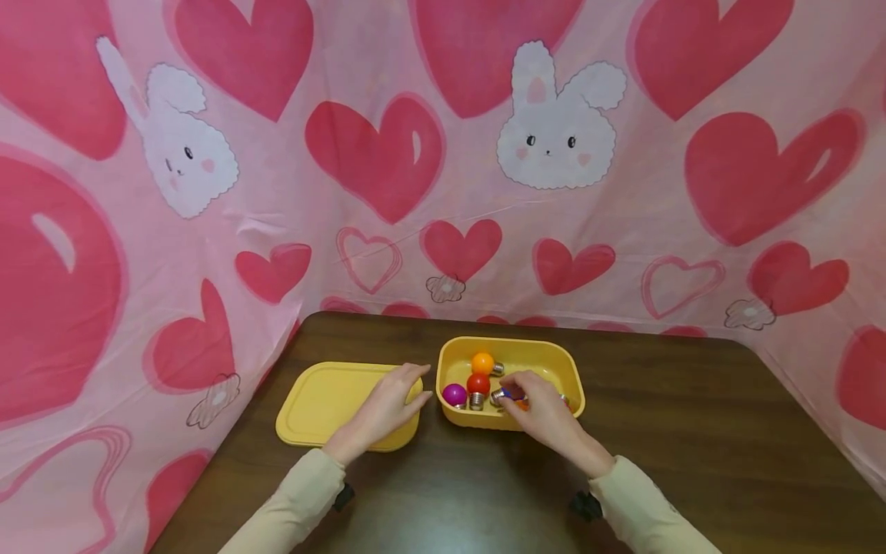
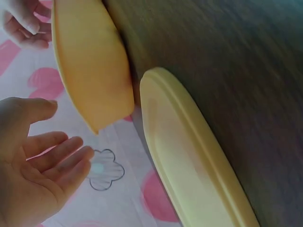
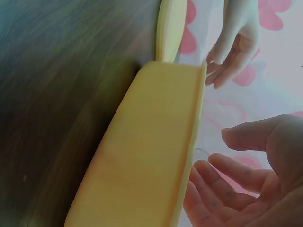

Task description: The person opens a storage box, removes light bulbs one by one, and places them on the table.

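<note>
Hovers over box point(image 1: 536, 352) with right hand point(image 1: 543, 409), thumb and fingers apart, gripping nothing, near blue bulb point(image 1: 513, 394) inside; holds left hand point(image 1: 386, 404) loose over lid point(image 1: 325, 400), presumably set aside for access.

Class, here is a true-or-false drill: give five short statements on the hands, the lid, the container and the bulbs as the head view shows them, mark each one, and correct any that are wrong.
1. The yellow lid lies on the brown table. True.
2. The lid is to the right of the yellow container. False: it is to the container's left.
3. A red bulb and a purple bulb are inside the container. True.
4. The purple bulb is to the right of the red bulb. False: it is to the left of it.
5. The right hand reaches over the container. True.
</note>
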`<action>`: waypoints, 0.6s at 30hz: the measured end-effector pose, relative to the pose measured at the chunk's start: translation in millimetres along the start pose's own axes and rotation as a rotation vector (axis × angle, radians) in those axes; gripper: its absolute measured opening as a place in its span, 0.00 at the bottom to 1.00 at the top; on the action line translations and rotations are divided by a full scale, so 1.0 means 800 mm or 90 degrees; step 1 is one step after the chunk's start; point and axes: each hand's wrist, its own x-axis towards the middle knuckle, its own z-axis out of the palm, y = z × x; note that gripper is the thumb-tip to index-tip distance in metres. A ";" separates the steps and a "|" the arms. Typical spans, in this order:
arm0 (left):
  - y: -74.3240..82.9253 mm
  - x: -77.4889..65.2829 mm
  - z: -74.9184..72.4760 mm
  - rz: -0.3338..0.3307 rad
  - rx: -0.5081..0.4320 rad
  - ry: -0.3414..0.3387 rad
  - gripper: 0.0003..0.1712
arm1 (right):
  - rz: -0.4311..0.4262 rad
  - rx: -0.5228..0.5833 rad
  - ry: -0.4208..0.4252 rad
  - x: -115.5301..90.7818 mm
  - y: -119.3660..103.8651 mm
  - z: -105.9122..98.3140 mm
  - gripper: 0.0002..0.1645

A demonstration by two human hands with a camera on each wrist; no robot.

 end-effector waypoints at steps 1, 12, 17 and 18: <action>0.002 0.000 0.001 0.005 0.009 -0.005 0.29 | 0.003 -0.003 -0.004 0.001 0.003 -0.002 0.13; 0.005 0.002 0.011 0.056 0.109 -0.085 0.39 | 0.070 -0.010 -0.066 0.008 0.030 -0.014 0.14; 0.003 0.003 0.015 0.054 0.120 -0.106 0.40 | 0.064 -0.030 -0.079 0.011 0.038 -0.018 0.16; 0.003 0.003 0.015 0.052 0.122 -0.108 0.40 | 0.059 -0.032 -0.082 0.012 0.040 -0.019 0.16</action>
